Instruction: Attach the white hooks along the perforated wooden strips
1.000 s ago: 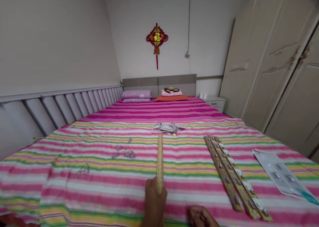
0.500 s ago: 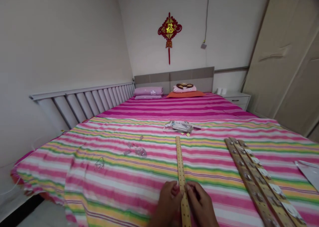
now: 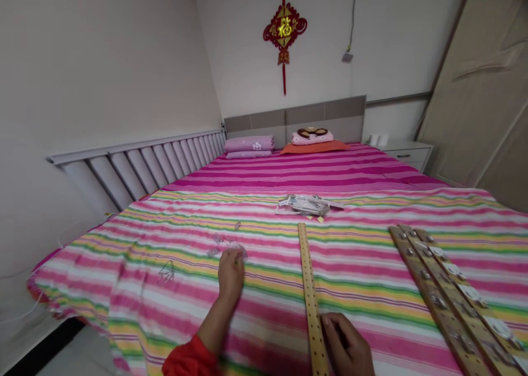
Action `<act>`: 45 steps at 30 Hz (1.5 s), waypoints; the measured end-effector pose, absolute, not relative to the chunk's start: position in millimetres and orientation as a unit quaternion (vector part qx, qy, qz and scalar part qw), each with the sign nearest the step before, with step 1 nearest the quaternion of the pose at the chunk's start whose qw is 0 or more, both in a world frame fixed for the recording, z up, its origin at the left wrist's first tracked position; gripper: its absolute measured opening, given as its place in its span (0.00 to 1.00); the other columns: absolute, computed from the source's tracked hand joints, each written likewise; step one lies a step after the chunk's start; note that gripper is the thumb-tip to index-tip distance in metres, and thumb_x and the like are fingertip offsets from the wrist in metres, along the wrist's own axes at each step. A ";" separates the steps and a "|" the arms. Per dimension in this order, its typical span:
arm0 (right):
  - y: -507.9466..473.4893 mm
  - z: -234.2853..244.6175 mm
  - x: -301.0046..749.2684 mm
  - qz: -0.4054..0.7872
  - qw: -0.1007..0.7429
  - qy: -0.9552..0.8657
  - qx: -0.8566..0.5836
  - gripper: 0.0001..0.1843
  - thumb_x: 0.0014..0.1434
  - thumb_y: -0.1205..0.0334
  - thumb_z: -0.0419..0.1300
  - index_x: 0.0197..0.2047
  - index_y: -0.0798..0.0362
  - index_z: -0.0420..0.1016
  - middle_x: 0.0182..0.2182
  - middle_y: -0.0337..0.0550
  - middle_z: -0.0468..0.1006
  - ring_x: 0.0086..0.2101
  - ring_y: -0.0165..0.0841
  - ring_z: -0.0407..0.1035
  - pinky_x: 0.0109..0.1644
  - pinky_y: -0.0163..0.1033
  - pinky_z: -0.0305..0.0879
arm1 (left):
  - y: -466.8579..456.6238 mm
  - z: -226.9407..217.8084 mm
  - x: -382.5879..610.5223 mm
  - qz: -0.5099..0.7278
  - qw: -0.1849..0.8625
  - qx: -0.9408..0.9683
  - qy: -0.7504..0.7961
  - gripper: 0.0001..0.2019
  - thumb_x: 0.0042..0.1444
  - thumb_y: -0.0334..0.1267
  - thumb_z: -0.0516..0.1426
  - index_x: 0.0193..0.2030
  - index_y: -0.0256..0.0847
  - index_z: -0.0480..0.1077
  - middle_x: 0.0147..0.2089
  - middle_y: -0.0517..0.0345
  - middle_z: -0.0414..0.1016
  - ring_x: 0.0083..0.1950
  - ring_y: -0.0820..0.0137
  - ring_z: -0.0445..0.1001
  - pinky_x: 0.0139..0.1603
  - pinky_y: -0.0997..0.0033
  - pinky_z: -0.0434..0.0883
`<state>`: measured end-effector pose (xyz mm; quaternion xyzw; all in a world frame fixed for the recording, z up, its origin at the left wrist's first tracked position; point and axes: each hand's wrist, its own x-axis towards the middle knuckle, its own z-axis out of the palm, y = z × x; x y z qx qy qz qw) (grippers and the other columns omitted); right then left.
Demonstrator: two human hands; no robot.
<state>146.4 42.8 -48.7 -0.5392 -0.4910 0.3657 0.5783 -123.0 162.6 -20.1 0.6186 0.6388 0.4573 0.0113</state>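
Observation:
A long wooden strip with rows of small holes (image 3: 310,288) lies lengthwise on the striped bedsheet (image 3: 371,266). My right hand (image 3: 348,345) rests beside its near end, fingers curled against the strip's edge. My left hand (image 3: 231,274), in a red sleeve, reaches out to a small cluster of clear plastic pieces (image 3: 225,244) on the sheet, its fingers bent down over them. Whether it holds one I cannot make out.
Several wooden strips fitted with round metal-and-white parts (image 3: 449,293) lie at the right. A pile of small packets (image 3: 307,204) sits beyond the single strip. Pillows (image 3: 249,145) and a headboard are at the far end, a slatted rail at left, a wardrobe at right.
My left hand has left the strip and reached out to the left, to the clear pieces. My right hand stays at the strip's near end. The view has shifted slightly downward.

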 end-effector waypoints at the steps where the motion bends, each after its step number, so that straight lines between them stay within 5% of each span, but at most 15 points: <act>1: 43.2 -49.9 146.6 0.362 0.578 -0.496 -0.537 0.20 0.50 0.42 0.62 0.28 0.51 0.78 0.21 0.39 0.72 0.25 0.34 0.65 0.28 0.33 0.64 | 166.9 -19.1 -123.8 0.441 -0.001 0.631 0.638 0.13 0.53 0.33 0.50 0.39 0.39 0.75 0.38 0.51 0.72 0.43 0.63 0.71 0.46 0.63 0.69; 7: 43.4 -52.6 146.6 0.355 0.556 -0.530 -0.533 0.19 0.55 0.44 0.58 0.28 0.51 0.76 0.23 0.40 0.73 0.25 0.33 0.65 0.30 0.33 0.63 | 178.9 -10.9 -131.2 0.342 -0.021 0.683 0.645 0.11 0.52 0.31 0.52 0.33 0.41 0.76 0.35 0.52 0.72 0.41 0.63 0.70 0.45 0.62 0.67; 11: 41.7 -51.9 145.0 0.368 0.554 -0.522 -0.534 0.18 0.56 0.45 0.57 0.28 0.51 0.74 0.23 0.40 0.73 0.25 0.33 0.64 0.29 0.33 0.62 | 182.8 -4.1 -136.3 0.457 0.053 0.624 0.631 0.09 0.51 0.35 0.54 0.32 0.39 0.76 0.34 0.52 0.74 0.40 0.64 0.71 0.46 0.62 0.67; 20: 45.1 -65.9 148.1 0.328 0.537 -0.574 -0.524 0.16 0.61 0.49 0.53 0.30 0.51 0.71 0.24 0.39 0.71 0.26 0.33 0.64 0.30 0.35 0.60 | 148.3 23.9 -101.1 0.645 0.481 0.271 0.529 0.09 0.43 0.33 0.66 0.34 0.36 0.76 0.30 0.59 0.78 0.30 0.78 0.73 0.30 0.83 0.68; 28: 45.2 -59.2 147.2 0.363 0.562 -0.539 -0.512 0.17 0.60 0.48 0.54 0.28 0.52 0.70 0.23 0.38 0.68 0.27 0.32 0.62 0.31 0.35 0.59 | 94.9 20.1 -30.7 0.581 0.658 0.128 0.461 0.05 0.51 0.23 0.60 0.33 0.35 0.71 0.24 0.61 0.75 0.21 0.81 0.72 0.20 0.87 0.67; 37: 55.1 -45.2 158.5 0.513 0.604 -0.402 -0.460 0.18 0.52 0.46 0.62 0.32 0.54 0.74 0.18 0.33 0.67 0.15 0.24 0.54 0.20 0.32 0.48 | 73.9 19.4 3.2 0.545 0.711 0.061 0.441 0.05 0.54 0.23 0.58 0.35 0.34 0.70 0.25 0.59 0.75 0.23 0.78 0.74 0.22 0.84 0.69; 45: 43.5 -26.0 147.9 0.522 0.637 -0.357 -0.440 0.20 0.46 0.46 0.67 0.33 0.54 0.75 0.19 0.34 0.71 0.15 0.23 0.55 0.18 0.31 0.49 | 54.6 11.0 32.0 0.482 0.835 -0.104 0.242 0.10 0.64 0.30 0.48 0.34 0.31 0.68 0.22 0.59 0.70 0.22 0.79 0.72 0.22 0.84 0.68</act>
